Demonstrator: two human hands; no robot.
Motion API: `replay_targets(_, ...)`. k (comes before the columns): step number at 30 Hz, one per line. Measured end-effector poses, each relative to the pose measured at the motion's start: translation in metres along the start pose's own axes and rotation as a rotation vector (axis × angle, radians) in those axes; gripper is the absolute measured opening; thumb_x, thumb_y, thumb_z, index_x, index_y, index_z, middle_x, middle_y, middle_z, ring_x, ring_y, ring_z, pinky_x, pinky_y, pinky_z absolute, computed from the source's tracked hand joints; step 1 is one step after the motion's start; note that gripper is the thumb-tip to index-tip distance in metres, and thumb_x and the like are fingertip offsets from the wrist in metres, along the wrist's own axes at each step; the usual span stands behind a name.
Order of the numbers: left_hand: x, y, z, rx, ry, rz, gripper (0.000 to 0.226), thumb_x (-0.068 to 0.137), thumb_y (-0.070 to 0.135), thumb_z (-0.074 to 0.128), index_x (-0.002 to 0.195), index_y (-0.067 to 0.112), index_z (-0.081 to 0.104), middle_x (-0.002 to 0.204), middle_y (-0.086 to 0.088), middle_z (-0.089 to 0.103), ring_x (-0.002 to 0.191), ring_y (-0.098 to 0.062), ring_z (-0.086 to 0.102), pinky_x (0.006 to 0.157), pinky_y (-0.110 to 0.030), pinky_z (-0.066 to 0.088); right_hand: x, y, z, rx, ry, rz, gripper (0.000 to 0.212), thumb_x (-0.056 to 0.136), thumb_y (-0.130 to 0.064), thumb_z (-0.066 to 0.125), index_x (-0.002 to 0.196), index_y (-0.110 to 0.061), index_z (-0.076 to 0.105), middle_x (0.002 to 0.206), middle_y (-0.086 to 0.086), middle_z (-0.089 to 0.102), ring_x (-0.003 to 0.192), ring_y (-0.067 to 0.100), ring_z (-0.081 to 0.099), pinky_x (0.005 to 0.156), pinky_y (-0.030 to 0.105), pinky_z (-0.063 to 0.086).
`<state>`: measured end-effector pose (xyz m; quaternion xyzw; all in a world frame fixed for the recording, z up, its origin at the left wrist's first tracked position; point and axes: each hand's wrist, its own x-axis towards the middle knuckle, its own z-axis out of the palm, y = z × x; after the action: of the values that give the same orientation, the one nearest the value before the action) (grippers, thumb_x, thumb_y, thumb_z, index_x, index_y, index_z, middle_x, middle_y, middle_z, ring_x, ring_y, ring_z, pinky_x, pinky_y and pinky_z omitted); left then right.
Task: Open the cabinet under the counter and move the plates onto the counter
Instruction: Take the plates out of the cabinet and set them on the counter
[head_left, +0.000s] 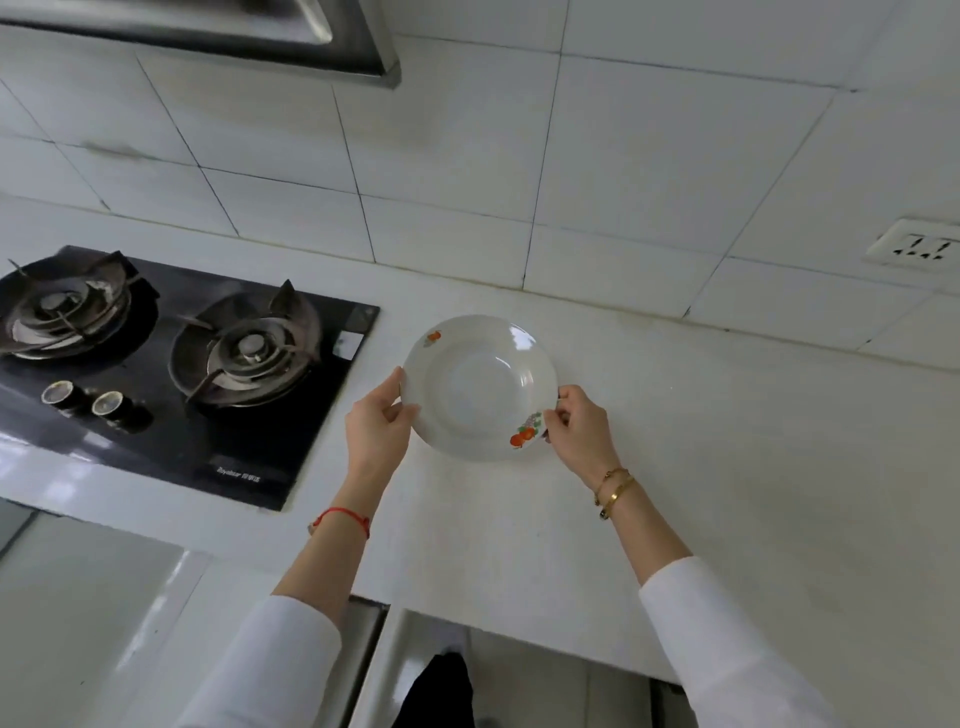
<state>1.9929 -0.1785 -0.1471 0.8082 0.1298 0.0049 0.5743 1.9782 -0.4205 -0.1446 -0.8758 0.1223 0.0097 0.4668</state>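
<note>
1. A white, round ceramic plate with orange fruit motifs on its rim (480, 387) is seen at the centre of the frame, over the pale stone counter (701, 467).
2. Its left edge is pinched by the left hand (376, 423), and its lower-right edge by the right hand (576, 426); both are closed on the rim.
3. Whether the plate is already resting on the counter cannot be told.
4. A chipped rim is judged possible if the plate is released while tilted or above the surface.
5. The black glass gas hob (171, 374) lies at the left of the frame, just beside the plate; a sideways slide could knock the plate against it.
</note>
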Motion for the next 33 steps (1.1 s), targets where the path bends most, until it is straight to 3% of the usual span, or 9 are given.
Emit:
replay_targets(6,0.087,-0.002,0.017,0.062,-0.060,-0.032,0.054,0.084,0.003,0.063,0.134,0.022,0.056,0.126,0.010,0.064,0.097,0.002,0.061,0.075,-0.003,0.037,0.083,-0.008,0.025,-0.097,-0.010,0.063,0.009,0.090,-0.004,0.049,0.098,-0.003,0.053,0.075,0.010,0.058,0.078,0.035,0.063,0.073,0.045,0.056)
replay_targets(10,0.140,-0.014,0.028,0.105,-0.121,-0.042,0.055,0.085,0.003,0.062,0.136,0.022,0.054,0.124,0.011,0.064,0.107,-0.007,0.063,0.080,-0.013,0.041,0.130,-0.003,0.045,-0.121,-0.044,0.130,0.011,0.090,-0.004,0.048,0.100,-0.002,0.053,0.081,0.015,0.061,0.082,0.035,0.065,0.077,0.045,0.056)
replay_targets(13,0.174,-0.024,0.036,0.144,-0.142,-0.069,0.055,0.086,0.005,0.063,0.138,0.021,0.052,0.119,0.004,0.068,0.101,-0.004,0.061,0.083,-0.018,0.039,0.160,0.001,0.060,-0.137,-0.066,0.175,0.012,0.091,-0.004,0.049,0.102,-0.002,0.053,0.084,0.014,0.059,0.086,0.034,0.065,0.081,0.047,0.056)
replay_targets(16,0.201,-0.034,0.041,0.193,-0.170,-0.069,0.054,0.087,0.008,0.064,0.139,0.021,0.051,0.107,-0.001,0.073,0.102,-0.011,0.064,0.080,-0.021,0.042,0.184,0.003,0.071,-0.157,-0.074,0.200,0.016,0.091,-0.005,0.050,0.105,0.000,0.053,0.086,0.015,0.061,0.089,0.035,0.065,0.083,0.046,0.055)
replay_targets(20,0.226,-0.039,0.046,0.243,-0.186,-0.055,0.053,0.087,0.009,0.065,0.138,0.020,0.052,0.102,-0.003,0.074,0.094,-0.005,0.061,0.071,-0.017,0.040,0.206,0.006,0.082,-0.182,-0.089,0.223,0.019,0.092,-0.006,0.051,0.109,0.001,0.053,0.093,0.020,0.065,0.090,0.033,0.066,0.081,0.043,0.057)
replay_targets(23,0.237,-0.042,0.049,0.285,-0.179,-0.050,0.052,0.088,0.011,0.064,0.139,0.020,0.051,0.101,-0.003,0.075,0.089,-0.006,0.060,0.061,-0.010,0.039,0.215,0.009,0.087,-0.195,-0.096,0.228,0.017,0.092,-0.006,0.052,0.108,0.001,0.052,0.086,0.013,0.061,0.087,0.030,0.066,0.075,0.034,0.057)
replay_targets(27,0.244,-0.046,0.053,0.302,-0.189,-0.053,0.053,0.089,0.013,0.064,0.140,0.019,0.050,0.102,-0.006,0.074,0.103,-0.016,0.065,0.080,-0.019,0.042,0.221,0.013,0.090,-0.203,-0.096,0.232,0.016,0.093,-0.007,0.052,0.107,0.001,0.052,0.084,0.007,0.058,0.085,0.027,0.066,0.069,0.031,0.055)
replay_targets(30,0.246,-0.045,0.055,0.328,-0.190,-0.035,0.052,0.090,0.014,0.063,0.140,0.019,0.049,0.090,-0.006,0.075,0.089,-0.017,0.063,0.078,-0.023,0.044,0.221,0.014,0.092,-0.209,-0.083,0.227,0.016,0.094,-0.008,0.052,0.107,0.001,0.052,0.085,0.009,0.059,0.086,0.029,0.067,0.068,0.030,0.054)
replay_targets(33,0.246,-0.043,0.055,0.372,-0.193,-0.032,0.053,0.091,0.016,0.061,0.142,0.021,0.047,0.098,-0.009,0.075,0.094,-0.023,0.066,0.076,-0.026,0.048,0.219,0.015,0.093,-0.207,-0.081,0.222,0.021,0.095,-0.009,0.050,0.113,0.001,0.051,0.092,0.013,0.064,0.086,0.027,0.066,0.068,0.028,0.052)
